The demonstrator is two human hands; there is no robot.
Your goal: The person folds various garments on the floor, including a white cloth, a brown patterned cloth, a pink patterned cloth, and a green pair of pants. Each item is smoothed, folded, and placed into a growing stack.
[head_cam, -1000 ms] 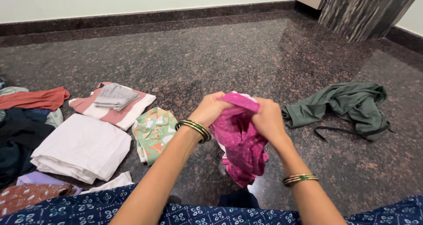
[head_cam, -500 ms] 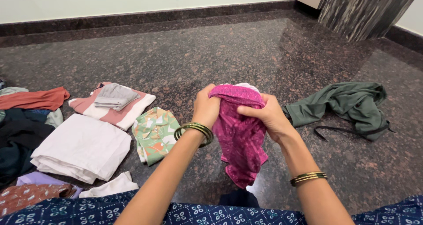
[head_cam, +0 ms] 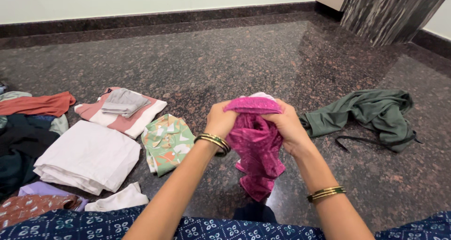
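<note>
Your two hands are raised side by side over the dark speckled floor [head_cam: 263, 56], forearms reaching forward from your lap and angling inward so the knuckles nearly meet. Your left hand [head_cam: 221, 120] is curled closed on the upper left edge of the magenta cloth [head_cam: 257, 150], wrist bent, bangles sitting just behind it. Your right hand [head_cam: 286, 126] is likewise clenched on the upper right edge, fingers wrapped over the fabric. The cloth is bunched between both fists and hangs down below them, its lower end just above your lap. To the left of your left hand lies a folded green patterned garment [head_cam: 167, 141], and beyond it a folded white cloth [head_cam: 89, 157]. To the right of your right hand lies a crumpled dark green garment [head_cam: 371, 115].
</note>
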